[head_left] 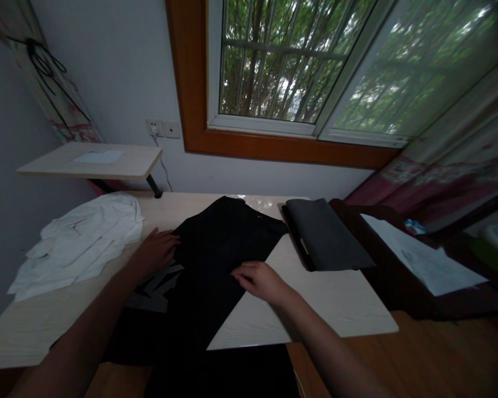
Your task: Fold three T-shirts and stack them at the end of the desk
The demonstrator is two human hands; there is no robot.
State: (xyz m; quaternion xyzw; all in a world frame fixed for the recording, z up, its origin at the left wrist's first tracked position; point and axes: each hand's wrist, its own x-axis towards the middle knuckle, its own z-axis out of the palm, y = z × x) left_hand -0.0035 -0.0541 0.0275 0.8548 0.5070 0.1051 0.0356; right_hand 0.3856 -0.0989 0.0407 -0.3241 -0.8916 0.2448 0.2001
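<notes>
A black shirt (216,249) with a grey angular print lies over the table, its right side forming a straight slanting edge and its lower part reaching the front edge. My left hand (160,249) rests at the shirt's left edge, fingers stretched over the cloth. Near the right edge of the shirt, my right hand (257,279) has its fingers and thumb drawn together on the fabric. The cloth under the fingertips is too dark to show in detail.
On the left of the pale table (327,309) lies a crumpled white garment (87,237), below a small raised shelf (62,160). A folded dark grey item (327,235) sits at the right. Beyond it, paper (423,257) rests on a dark brown surface. A window (290,66) is behind.
</notes>
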